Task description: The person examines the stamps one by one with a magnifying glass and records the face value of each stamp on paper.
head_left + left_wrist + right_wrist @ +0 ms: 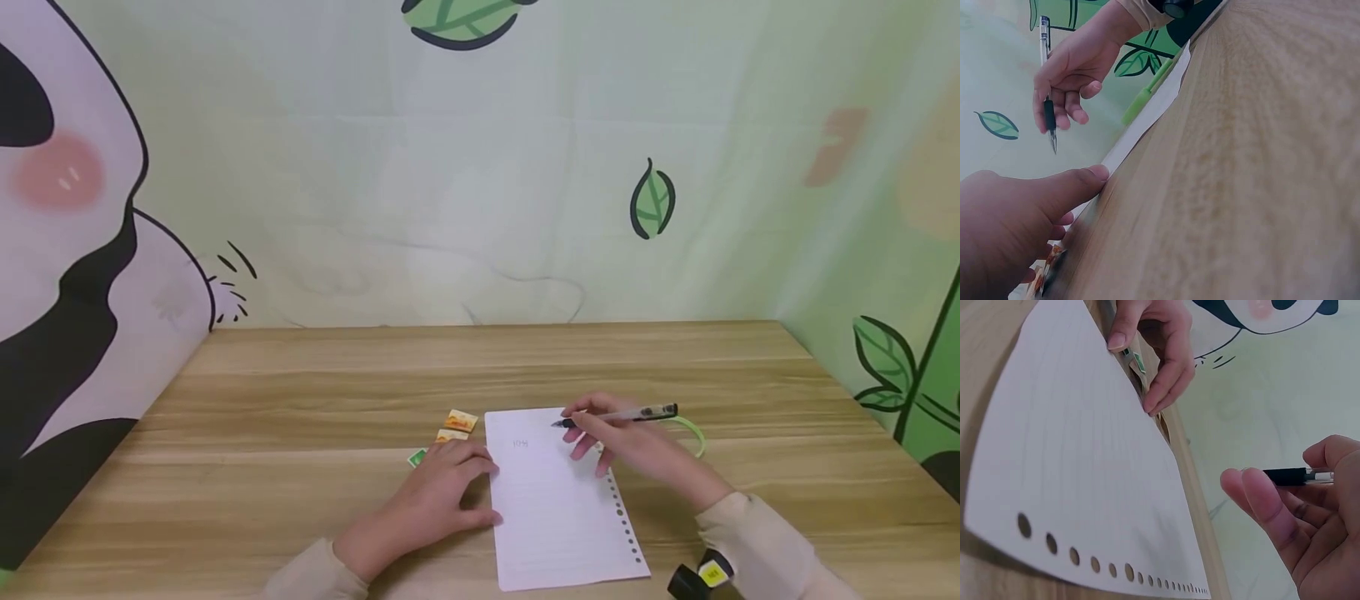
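A white sheet of lined loose-leaf paper (558,517) lies on the wooden table, punched holes along its right edge. Small handwritten figures show near its top left. My left hand (446,492) rests at the sheet's left edge, thumb and fingertips on the margin, fingers loosely bent. In my right hand (626,442) is a pen (637,413) with a black grip and clear barrel, pinched between thumb and fingers. Its tip points left, raised above the upper part of the paper. The left wrist view shows the pen (1050,115) clear of the sheet.
Two small orange-and-white pieces (461,421) and a green one (417,457) lie beyond my left hand, partly covered by it. A lime-green curved strip (693,433) shows behind my right wrist. A black device with a yellow label (712,572) sits by the right sleeve.
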### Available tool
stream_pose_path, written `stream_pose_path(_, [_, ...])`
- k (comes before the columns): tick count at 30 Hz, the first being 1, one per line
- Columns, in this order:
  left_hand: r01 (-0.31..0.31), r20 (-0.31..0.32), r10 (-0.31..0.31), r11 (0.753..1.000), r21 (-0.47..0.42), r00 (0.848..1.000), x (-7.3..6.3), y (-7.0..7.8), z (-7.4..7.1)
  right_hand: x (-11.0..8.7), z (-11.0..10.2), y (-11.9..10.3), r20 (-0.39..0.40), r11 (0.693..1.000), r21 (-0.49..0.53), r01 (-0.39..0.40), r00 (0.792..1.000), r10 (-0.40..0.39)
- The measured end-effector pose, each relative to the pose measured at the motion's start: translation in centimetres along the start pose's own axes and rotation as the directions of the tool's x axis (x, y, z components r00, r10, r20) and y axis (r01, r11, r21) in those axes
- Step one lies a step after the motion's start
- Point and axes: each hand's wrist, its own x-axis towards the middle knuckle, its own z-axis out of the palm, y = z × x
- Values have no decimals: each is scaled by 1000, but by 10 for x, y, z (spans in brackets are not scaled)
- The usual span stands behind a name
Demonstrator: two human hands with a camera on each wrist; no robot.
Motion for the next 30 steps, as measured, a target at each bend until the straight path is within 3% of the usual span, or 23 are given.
stream_pose_path(4, [-3,0,3,1000,7,1000,0,0,0,5,5,1,5,1000,15,-18,1000,18])
stream_pose_path(15, [-8,-3,8,1000,8,1000,0,0,0,18,27,14,-83,1000,-26,2,997,-5])
stream_pose_path(23, [-29,-32,29,1000,8,999,0,-1,2,21,32,24,-90,991,111,-69,993,79])
stream_pose_path(30, [-25,-31,26,1000,13,999,0,-1,1,26,38,38,-146,995,94,-35,988,48])
